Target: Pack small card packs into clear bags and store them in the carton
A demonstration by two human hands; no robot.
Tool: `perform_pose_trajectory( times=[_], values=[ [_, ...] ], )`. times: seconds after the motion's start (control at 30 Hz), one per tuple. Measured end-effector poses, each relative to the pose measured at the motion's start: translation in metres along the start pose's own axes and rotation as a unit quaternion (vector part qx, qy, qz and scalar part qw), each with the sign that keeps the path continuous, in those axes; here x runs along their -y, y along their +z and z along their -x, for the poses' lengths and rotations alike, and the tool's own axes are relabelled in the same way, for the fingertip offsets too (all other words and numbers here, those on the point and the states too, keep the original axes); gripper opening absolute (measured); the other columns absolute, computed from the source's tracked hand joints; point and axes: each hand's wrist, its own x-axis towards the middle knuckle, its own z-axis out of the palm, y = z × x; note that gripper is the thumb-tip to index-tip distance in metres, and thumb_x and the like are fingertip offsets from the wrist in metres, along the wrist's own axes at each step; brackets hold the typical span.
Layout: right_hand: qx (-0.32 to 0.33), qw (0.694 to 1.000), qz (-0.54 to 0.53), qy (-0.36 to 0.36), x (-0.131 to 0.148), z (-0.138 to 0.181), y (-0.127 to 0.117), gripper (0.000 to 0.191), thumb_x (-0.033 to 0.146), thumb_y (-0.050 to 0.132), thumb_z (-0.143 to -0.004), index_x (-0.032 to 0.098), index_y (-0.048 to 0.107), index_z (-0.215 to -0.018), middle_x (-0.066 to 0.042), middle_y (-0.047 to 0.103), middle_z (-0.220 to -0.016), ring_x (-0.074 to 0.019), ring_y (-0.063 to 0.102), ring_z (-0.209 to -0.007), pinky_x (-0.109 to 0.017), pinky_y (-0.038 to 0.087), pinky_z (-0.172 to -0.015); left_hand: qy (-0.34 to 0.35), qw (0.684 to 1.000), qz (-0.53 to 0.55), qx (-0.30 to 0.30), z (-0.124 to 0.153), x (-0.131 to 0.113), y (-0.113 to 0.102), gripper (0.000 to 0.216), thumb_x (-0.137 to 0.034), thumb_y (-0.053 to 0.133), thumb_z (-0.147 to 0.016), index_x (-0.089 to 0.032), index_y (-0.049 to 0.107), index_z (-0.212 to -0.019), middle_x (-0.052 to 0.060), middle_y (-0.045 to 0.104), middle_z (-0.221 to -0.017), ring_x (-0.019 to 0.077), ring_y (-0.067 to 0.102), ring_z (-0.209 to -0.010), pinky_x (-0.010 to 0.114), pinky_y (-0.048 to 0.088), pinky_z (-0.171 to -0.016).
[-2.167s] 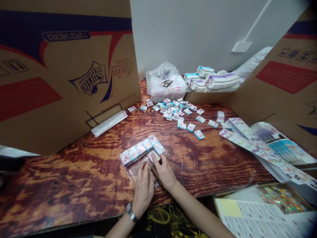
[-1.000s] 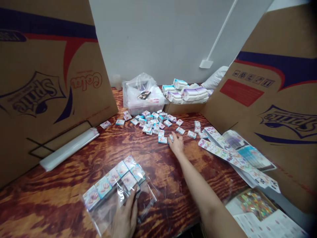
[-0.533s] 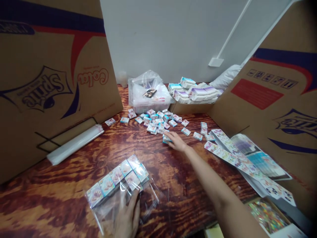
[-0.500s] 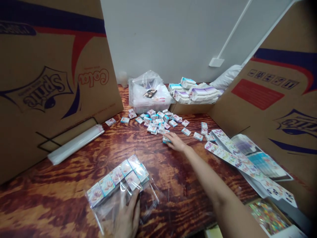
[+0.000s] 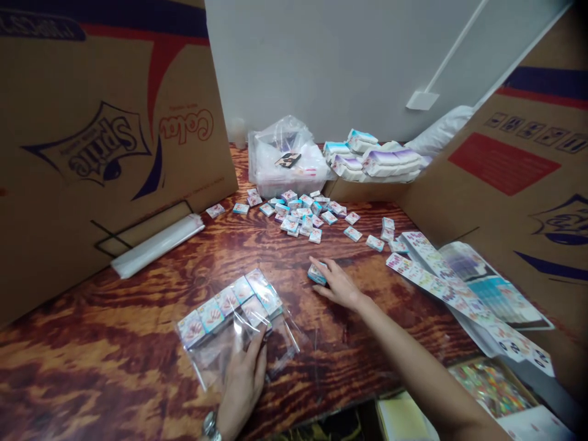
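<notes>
My left hand (image 5: 242,383) lies flat on a clear plastic bag (image 5: 232,324) at the table's near edge, fingers spread. The bag holds a row of several small printed boxes (image 5: 229,299). My right hand (image 5: 335,283) is out over the middle of the table, its fingers closed round one or more small boxes (image 5: 317,274) of the same kind. A loose pile of these small boxes (image 5: 301,214) is scattered farther back on the wooden table (image 5: 138,343).
Big cardboard cartons stand at the left (image 5: 101,141) and right (image 5: 509,165). A roll of clear bags (image 5: 158,245) lies by the left carton. A plastic tub in a bag (image 5: 287,162), stacked packs (image 5: 374,159) and printed sheets (image 5: 459,288) sit behind and to the right.
My right hand left the bag, reached to the loose pile, closed on small boxes and has drawn back toward me with them. My left hand has stayed on the bag.
</notes>
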Motion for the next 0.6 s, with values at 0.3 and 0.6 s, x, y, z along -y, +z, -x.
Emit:
perform_pose_trajectory(
  times=[0.3, 0.6],
  values=[
    [-0.104, 0.994, -0.011, 0.015, -0.007, 0.012, 0.004, 0.042, 0.027, 0.046, -0.090, 0.025, 0.043, -0.131, -0.010, 0.052, -0.119, -0.0220, 0.051, -0.110, -0.041, 0.043, -0.096, 0.003, 1.000, 0.019, 0.012, 0.001, -0.004, -0.009, 0.044, -0.023, 0.042, -0.090, -0.028, 0.043, -0.134, 0.011, 0.032, -0.143, 0.0261, 0.039, -0.129, 0.042, 0.043, -0.099],
    [-0.116, 0.993, -0.025, 0.011, -0.014, 0.020, 0.027, 0.040, 0.032, 0.046, -0.090, 0.022, 0.044, -0.129, -0.012, 0.050, -0.119, -0.0219, 0.052, -0.111, -0.039, 0.045, -0.094, -0.020, 0.998, 0.057, 0.026, 0.007, -0.002, -0.010, 0.044, -0.024, 0.042, -0.089, -0.027, 0.043, -0.133, 0.011, 0.042, -0.138, 0.0242, 0.047, -0.123, 0.040, 0.046, -0.095]
  ],
)
